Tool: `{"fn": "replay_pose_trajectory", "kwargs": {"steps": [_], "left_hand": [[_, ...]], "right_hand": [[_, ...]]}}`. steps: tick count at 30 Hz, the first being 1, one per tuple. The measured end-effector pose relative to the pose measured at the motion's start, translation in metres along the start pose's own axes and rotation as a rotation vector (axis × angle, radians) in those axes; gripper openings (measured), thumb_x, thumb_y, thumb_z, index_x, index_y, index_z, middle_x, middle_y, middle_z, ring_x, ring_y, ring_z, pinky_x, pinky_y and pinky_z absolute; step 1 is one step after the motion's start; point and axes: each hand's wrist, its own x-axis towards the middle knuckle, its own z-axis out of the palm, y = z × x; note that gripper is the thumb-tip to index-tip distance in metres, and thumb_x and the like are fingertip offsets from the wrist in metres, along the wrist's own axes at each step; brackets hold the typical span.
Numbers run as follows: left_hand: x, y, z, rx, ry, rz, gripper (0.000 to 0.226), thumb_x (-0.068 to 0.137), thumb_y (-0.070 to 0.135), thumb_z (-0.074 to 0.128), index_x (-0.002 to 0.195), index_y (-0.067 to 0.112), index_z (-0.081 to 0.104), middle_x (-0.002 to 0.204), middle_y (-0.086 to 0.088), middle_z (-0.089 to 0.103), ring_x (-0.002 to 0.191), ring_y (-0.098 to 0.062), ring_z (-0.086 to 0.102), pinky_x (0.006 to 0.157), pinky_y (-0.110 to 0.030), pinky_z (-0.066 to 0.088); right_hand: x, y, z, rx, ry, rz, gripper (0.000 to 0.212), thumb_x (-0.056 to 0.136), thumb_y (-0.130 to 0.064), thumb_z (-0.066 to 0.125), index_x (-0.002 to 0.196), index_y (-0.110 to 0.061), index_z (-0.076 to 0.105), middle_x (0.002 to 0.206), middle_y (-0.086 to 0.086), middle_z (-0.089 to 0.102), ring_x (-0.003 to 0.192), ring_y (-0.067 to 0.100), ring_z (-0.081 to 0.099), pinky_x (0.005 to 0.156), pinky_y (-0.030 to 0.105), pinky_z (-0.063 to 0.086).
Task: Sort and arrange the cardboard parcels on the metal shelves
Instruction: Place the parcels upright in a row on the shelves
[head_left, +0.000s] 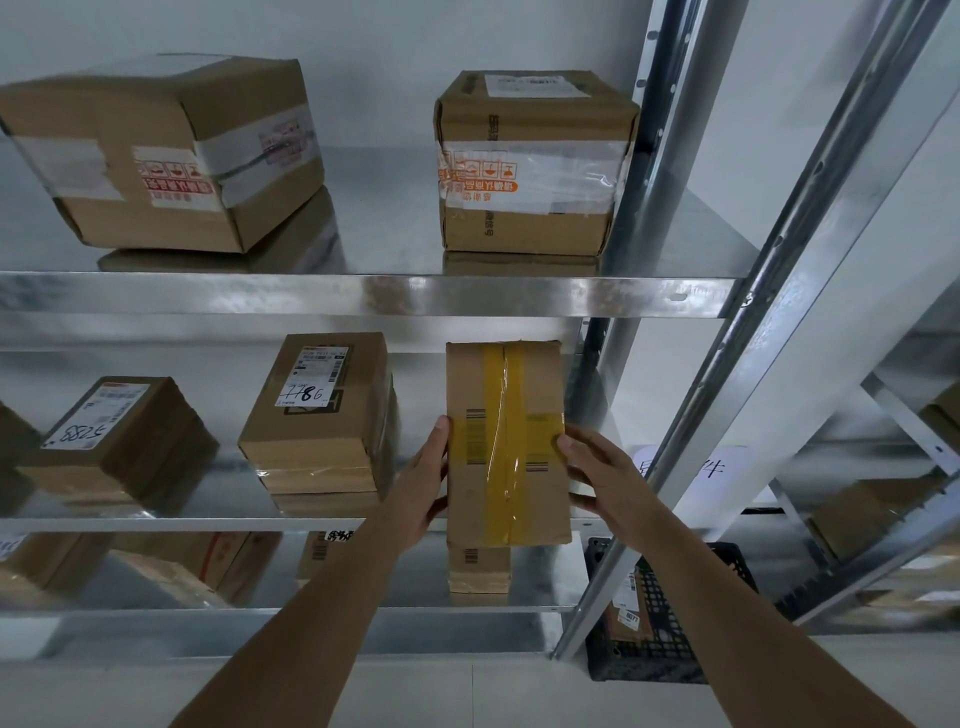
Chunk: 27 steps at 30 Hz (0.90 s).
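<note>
Two bare hands on a flat parcel (506, 441) crossed with yellow tape, at the right end of the middle shelf (156, 522), its near end overhanging the shelf's front edge. Left hand (423, 486) against the parcel's left side, fingers curled round that edge, thumb up along it. Right hand (597, 475) against the right side, thumb on the top face by the tape, fingers wrapped under the edge. Both hands clamping the parcel from opposite sides. Just left of it, apart, a taller parcel (319, 415) with a label marked 7786 by hand, the first digits struck through. Further left, a low parcel (122, 436) with a label reading 57088, set at an angle. At the far left edge, the corner of yet another box, mostly cut off. On the upper shelf (363, 296), a big box (161, 150) with white tape and red printing on the left, turned askew, and a squarer box (530, 161) with orange printing and clear tape on the right, near the upright post (639, 171). On the lower shelf, more brown boxes, one small one (478, 569) directly below the held parcel. Beyond the post on the floor, a black crate (670, 623) with a labelled package inside. On the wall behind the post, a white paper sign (696, 467), writing only partly visible.
</note>
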Motion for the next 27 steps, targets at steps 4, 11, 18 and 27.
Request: {"fn": "replay_pose_trajectory", "kwargs": {"steps": [4,11,18,27], "left_hand": [[-0.001,0.001,-0.001,0.003,-0.013,0.011,0.055,0.080,0.078,0.040,0.118,0.043,0.058,0.137,-0.001,0.060,0.138,-0.026,0.048,0.118,-0.055,0.035],[0.001,0.000,-0.004,0.005,-0.004,0.022,0.059,0.075,0.080,0.044,0.120,0.043,0.059,0.135,0.000,0.061,0.137,-0.025,0.048,0.118,-0.054,0.036],[-0.002,0.001,-0.006,0.004,-0.017,0.028,0.054,0.081,0.076,0.042,0.120,0.043,0.058,0.139,-0.002,0.058,0.137,-0.024,0.047,0.120,-0.052,0.033],[-0.004,0.015,-0.011,-0.108,0.002,0.191,0.062,0.087,0.071,0.034,0.132,0.034,0.057,0.143,-0.001,0.060,0.134,-0.022,0.054,0.121,-0.049,0.034]], "right_hand": [[-0.001,-0.001,0.001,-0.012,0.006,-0.008,0.035,0.097,-0.040,0.058,0.128,-0.026,0.060,0.114,-0.002,0.074,0.106,0.019,0.072,0.086,0.038,0.058],[-0.002,-0.003,0.003,-0.025,0.006,-0.009,0.032,0.098,-0.040,0.056,0.127,-0.026,0.060,0.113,-0.002,0.075,0.102,0.016,0.073,0.081,0.033,0.058],[-0.003,-0.005,0.005,-0.032,-0.001,-0.024,0.030,0.097,-0.039,0.056,0.124,-0.027,0.061,0.110,-0.004,0.076,0.100,0.016,0.074,0.076,0.028,0.059],[0.005,-0.013,0.010,0.081,0.114,0.012,0.037,0.108,-0.046,0.036,0.113,-0.021,0.064,0.101,-0.006,0.078,0.093,0.019,0.073,0.082,0.037,0.057]]}}
